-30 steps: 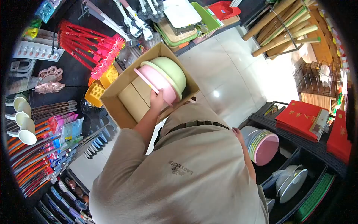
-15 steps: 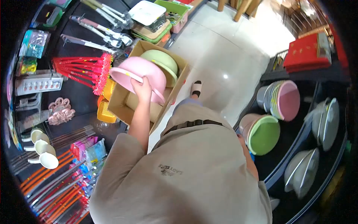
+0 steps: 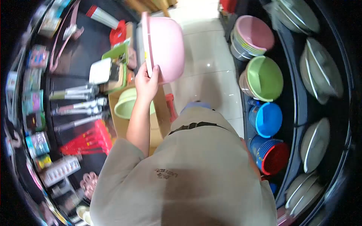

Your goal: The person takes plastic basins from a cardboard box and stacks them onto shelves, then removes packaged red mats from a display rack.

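Note:
My left hand (image 3: 146, 83) grips the rim of a pink basin (image 3: 166, 49), with the thumb on one side of the rim. The basin is tilted on its side, out past the far end of a cardboard box (image 3: 163, 113). Inside the box a light green basin (image 3: 126, 104) lies partly behind my forearm. On my right side only part of the arm shows, beside the shirt; the right hand is out of sight.
Stacked buckets, among them a green one (image 3: 266, 79), a blue one (image 3: 268, 119) and a red one (image 3: 276, 158), line the right shelf. Metal basins (image 3: 316, 145) stand behind them. Goods hang at left. Tiled floor (image 3: 207, 56) runs between.
The pink basin has been lifted out of the box and carried forward in my left hand. The view has turned, bringing more buckets on the right into sight.

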The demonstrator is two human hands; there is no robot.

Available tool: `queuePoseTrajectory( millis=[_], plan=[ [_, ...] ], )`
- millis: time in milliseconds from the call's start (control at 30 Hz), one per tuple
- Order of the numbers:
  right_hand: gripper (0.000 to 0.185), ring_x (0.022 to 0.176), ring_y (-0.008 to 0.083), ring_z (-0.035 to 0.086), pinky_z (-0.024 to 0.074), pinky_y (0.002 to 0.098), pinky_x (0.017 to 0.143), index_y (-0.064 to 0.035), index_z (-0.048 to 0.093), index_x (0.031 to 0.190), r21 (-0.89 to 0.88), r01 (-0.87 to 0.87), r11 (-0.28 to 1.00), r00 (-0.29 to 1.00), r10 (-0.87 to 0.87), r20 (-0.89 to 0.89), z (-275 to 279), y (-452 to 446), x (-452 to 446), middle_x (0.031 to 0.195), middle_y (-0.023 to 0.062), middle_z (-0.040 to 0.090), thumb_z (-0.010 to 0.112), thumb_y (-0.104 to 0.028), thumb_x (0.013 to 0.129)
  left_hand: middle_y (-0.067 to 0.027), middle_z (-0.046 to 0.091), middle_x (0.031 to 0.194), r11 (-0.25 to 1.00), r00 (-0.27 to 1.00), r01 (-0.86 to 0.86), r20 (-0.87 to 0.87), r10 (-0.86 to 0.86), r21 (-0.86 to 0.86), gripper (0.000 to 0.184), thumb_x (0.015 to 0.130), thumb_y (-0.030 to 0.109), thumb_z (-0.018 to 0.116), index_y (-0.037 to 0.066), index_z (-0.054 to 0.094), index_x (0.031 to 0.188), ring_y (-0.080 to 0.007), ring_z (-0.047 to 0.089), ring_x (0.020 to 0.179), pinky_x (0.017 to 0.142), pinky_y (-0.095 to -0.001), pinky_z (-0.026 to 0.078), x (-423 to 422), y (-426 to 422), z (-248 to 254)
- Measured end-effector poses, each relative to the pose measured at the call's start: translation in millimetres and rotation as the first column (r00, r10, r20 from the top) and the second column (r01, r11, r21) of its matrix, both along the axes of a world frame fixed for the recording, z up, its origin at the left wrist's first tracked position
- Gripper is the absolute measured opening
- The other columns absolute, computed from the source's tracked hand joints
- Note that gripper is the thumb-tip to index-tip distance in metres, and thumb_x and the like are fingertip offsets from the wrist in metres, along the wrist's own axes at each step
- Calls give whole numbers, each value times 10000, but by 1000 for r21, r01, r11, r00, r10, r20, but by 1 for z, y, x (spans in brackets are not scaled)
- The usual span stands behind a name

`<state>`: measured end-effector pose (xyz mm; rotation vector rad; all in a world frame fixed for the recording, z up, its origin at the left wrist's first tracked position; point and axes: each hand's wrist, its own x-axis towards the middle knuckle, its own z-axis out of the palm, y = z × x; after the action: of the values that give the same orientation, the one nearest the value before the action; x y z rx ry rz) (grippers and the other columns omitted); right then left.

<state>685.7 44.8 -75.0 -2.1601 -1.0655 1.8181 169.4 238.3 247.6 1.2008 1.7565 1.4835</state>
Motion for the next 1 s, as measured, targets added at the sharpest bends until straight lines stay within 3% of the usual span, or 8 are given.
queuePoseTrajectory(
  millis=[167,200,333,500,700,833,900,1000],
  plan=[
    [418,907,243,599,459,345,821,26,566,1107,8,221,975,966,-220,133,42,-36,-56,993,169,631,555,-270,813,-20,612,889,946,944,323,73,-321,-17,259,893,120,528,-26,558,1106,-55,528,766,690,-197,427,50,57,19],
    [424,826,228,609,477,334,763,15,574,1097,52,380,924,923,-382,41,-9,-68,-51,945,152,639,566,-286,798,-5,609,846,927,924,374,98,-371,-19,248,891,119,531,-15,575,1095,-51,521,729,652,-194,425,64,64,25],
    [395,842,212,596,480,304,739,10,575,1081,31,520,854,852,-520,61,56,-92,-102,917,139,635,557,-267,800,-17,619,783,798,812,582,50,-582,-155,242,853,141,569,-14,614,1033,-77,541,711,633,-235,448,107,74,36],
    [348,842,199,583,469,306,777,8,582,1062,94,789,607,606,-794,37,44,-153,-157,903,110,630,538,-248,831,-33,610,891,401,399,900,-47,-916,-170,254,871,128,555,-16,588,1078,-79,548,796,692,-221,447,144,59,32],
    [396,983,324,576,449,360,867,-12,625,1016,61,604,795,718,-576,391,68,-216,-220,1042,201,613,427,-299,829,-33,585,762,181,189,982,209,-959,-57,394,892,72,504,22,398,1268,-45,510,673,587,-186,402,168,21,3],
    [388,1015,357,552,441,375,886,-29,627,1018,-30,643,765,701,-572,427,33,-272,-240,1062,217,597,421,-290,818,-52,603,793,115,109,993,273,-956,5,333,902,53,489,17,417,1225,-66,537,696,615,-197,422,184,4,-17],
    [387,1028,353,548,443,375,893,-40,629,1011,-149,423,894,836,-321,446,34,-284,-253,1069,216,594,425,-308,820,-60,610,810,60,59,998,334,-941,-5,309,902,50,489,18,434,1204,-73,546,702,625,-203,430,193,1,-20],
    [401,1018,337,563,455,375,884,-10,618,1011,-206,322,924,876,-209,435,84,-289,-267,1074,209,595,473,-328,815,-78,620,866,-76,-63,997,292,-954,-34,288,904,51,492,16,448,1186,-91,570,751,660,-215,448,226,-17,-15]
  ],
)
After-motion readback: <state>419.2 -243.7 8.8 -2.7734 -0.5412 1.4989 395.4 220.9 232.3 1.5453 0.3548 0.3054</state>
